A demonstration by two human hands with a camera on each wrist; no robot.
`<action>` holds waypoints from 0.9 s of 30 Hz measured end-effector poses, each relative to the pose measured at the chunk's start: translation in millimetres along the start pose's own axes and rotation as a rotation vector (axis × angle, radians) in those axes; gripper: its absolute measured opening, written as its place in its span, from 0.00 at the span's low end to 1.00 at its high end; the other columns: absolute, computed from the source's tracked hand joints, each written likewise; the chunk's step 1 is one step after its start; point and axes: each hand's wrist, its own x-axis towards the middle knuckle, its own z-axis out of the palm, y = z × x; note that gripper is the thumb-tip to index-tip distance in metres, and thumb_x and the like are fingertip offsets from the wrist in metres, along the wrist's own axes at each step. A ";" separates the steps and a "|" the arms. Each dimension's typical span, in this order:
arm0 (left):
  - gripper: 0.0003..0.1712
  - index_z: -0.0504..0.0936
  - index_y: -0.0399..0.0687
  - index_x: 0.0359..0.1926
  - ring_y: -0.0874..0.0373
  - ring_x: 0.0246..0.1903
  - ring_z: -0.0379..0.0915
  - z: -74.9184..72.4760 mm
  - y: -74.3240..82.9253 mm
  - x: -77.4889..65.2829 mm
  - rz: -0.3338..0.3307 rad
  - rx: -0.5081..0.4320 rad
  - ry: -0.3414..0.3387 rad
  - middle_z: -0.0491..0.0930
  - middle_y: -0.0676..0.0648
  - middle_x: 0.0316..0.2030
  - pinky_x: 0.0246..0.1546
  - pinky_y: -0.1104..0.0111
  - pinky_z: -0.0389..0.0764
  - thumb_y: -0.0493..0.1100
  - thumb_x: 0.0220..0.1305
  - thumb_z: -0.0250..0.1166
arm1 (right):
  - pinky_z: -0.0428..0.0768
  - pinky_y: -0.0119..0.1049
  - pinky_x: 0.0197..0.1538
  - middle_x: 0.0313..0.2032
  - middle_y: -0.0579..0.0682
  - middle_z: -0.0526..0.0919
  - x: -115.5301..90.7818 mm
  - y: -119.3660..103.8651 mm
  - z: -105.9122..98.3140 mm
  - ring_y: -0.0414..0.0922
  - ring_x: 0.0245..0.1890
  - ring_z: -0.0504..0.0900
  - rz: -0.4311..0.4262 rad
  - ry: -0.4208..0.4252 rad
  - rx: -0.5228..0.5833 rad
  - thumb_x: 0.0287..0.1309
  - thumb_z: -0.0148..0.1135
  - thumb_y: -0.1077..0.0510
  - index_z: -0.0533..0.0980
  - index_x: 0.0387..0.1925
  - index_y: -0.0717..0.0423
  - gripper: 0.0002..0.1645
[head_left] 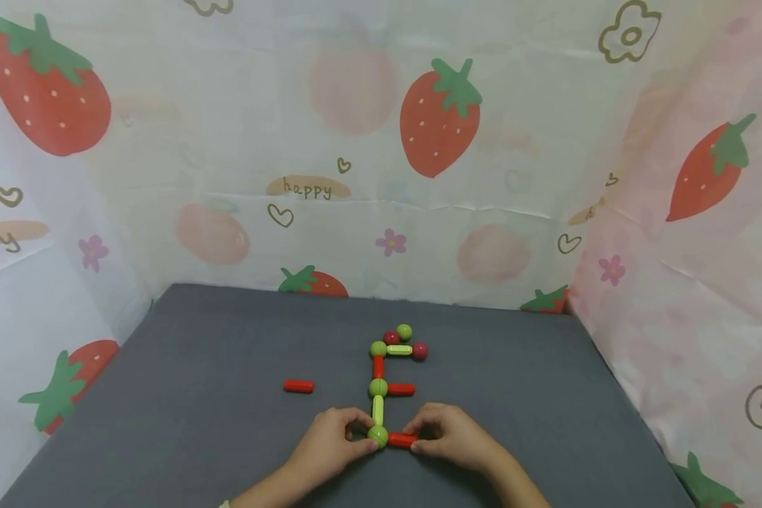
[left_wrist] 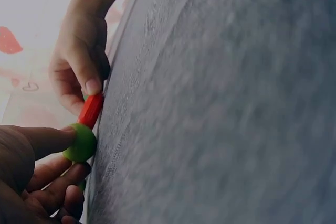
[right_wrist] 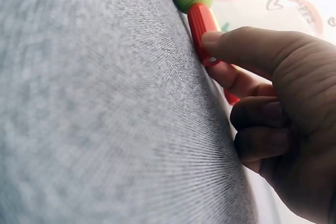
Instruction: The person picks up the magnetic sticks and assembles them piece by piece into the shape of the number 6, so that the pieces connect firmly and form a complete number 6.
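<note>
My left hand (head_left: 330,443) pinches a green ball (head_left: 377,437) at the near end of a ball-and-rod figure. From the right, my right hand (head_left: 458,435) grips a red rod (head_left: 402,440) between thumb and finger, its other end against that ball. Up from the ball runs a yellow-green rod (head_left: 377,410) to a middle green ball (head_left: 377,387), which has a red rod (head_left: 402,389) on its right. Another red rod (head_left: 378,367) leads to the top green ball (head_left: 378,348). A yellow-green rod (head_left: 399,350) joins this to a dark red ball (head_left: 420,351).
A dark red ball (head_left: 391,338) and a green ball (head_left: 404,331) lie just behind the figure's top. To the left, a separate red rod (head_left: 299,386) lies on the grey tabletop (head_left: 197,388). A strawberry-print curtain (head_left: 355,240) stands behind and at both sides.
</note>
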 end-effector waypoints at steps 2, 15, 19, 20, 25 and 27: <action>0.13 0.89 0.57 0.43 0.64 0.26 0.70 -3.2 0.2 1.1 0.008 0.005 -0.013 0.85 0.61 0.35 0.26 0.70 0.71 0.52 0.57 0.78 | 0.74 0.30 0.41 0.40 0.38 0.85 0.5 1.1 0.5 0.37 0.36 0.76 0.005 0.002 0.008 0.59 0.75 0.51 0.87 0.43 0.38 0.10; 0.12 0.88 0.56 0.48 0.59 0.33 0.71 -61.8 -3.9 10.1 0.052 0.149 0.046 0.84 0.61 0.38 0.34 0.66 0.73 0.47 0.63 0.74 | 0.71 0.29 0.34 0.40 0.40 0.85 0.1 -0.7 0.2 0.35 0.29 0.71 0.026 0.003 0.034 0.58 0.76 0.52 0.87 0.43 0.39 0.11; 0.14 0.88 0.55 0.49 0.56 0.41 0.74 -86.6 -14.0 14.1 0.108 0.230 0.100 0.84 0.59 0.42 0.40 0.65 0.77 0.44 0.62 0.75 | 0.71 0.29 0.36 0.40 0.39 0.85 0.8 0.7 1.2 0.35 0.31 0.72 0.025 0.001 0.037 0.58 0.76 0.51 0.88 0.44 0.38 0.11; 0.14 0.88 0.54 0.49 0.54 0.42 0.75 -92.8 -17.1 15.0 0.121 0.239 0.107 0.84 0.58 0.43 0.41 0.64 0.78 0.43 0.62 0.75 | 0.72 0.29 0.36 0.41 0.39 0.85 0.8 0.9 1.3 0.35 0.32 0.73 0.026 0.001 0.039 0.58 0.76 0.51 0.88 0.43 0.38 0.11; 0.17 0.88 0.52 0.51 0.48 0.48 0.75 -120.2 -38.1 20.3 0.149 0.303 0.117 0.84 0.55 0.47 0.47 0.56 0.79 0.43 0.60 0.76 | 0.72 0.30 0.39 0.41 0.39 0.86 0.2 1.5 0.3 0.37 0.35 0.75 0.035 0.002 0.047 0.57 0.76 0.51 0.88 0.43 0.38 0.11; 0.18 0.88 0.52 0.52 0.49 0.48 0.75 -127.5 -47.4 22.8 0.141 0.332 0.110 0.84 0.55 0.48 0.48 0.55 0.77 0.44 0.60 0.76 | 0.72 0.30 0.39 0.41 0.39 0.86 -0.3 1.9 -0.7 0.37 0.35 0.75 0.037 0.003 0.049 0.57 0.76 0.51 0.88 0.43 0.39 0.11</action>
